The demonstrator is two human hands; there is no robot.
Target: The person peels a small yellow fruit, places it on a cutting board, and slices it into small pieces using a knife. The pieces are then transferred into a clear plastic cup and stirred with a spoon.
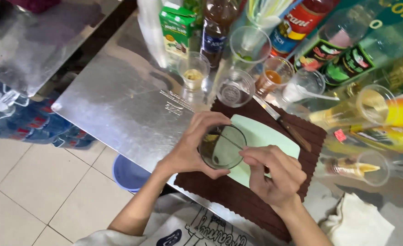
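The biggest thing I see is the shiny metal table [119,100], running from the upper left down to the lower right. On it, near me, lies a dark brown ridged mat [238,191], and on the mat a pale green cutting board [265,136]. A knife with a wooden handle [283,125] lies slanted along the board's far edge.

Along the back of the table stand bottles and cartons: a green carton [176,27], a dark bottle [215,27], and a red-labelled bottle [297,23]. To the right a yellowish bottle [343,111] lies on its side. In front of these are clear plastic cups: an empty cup [234,89], a cup with pale contents [193,70], a cup with orange-brown liquid [272,77], and one holding a white spoon [304,86].

A white cloth [356,223] sits at the lower right. Under the table edge I can make out a blue bucket [128,173] on the tiled floor.

My left hand [188,148] is wrapped around a clear glass cup [222,146], clamped on its side and holding it above the cutting board, mouth tilted toward the camera. It looks to have a little dark liquid in it, though I can't be sure through the glare. My right hand [274,173] pinches a thin stick [229,141], closed on its end, with the stick reaching across the cup's mouth.
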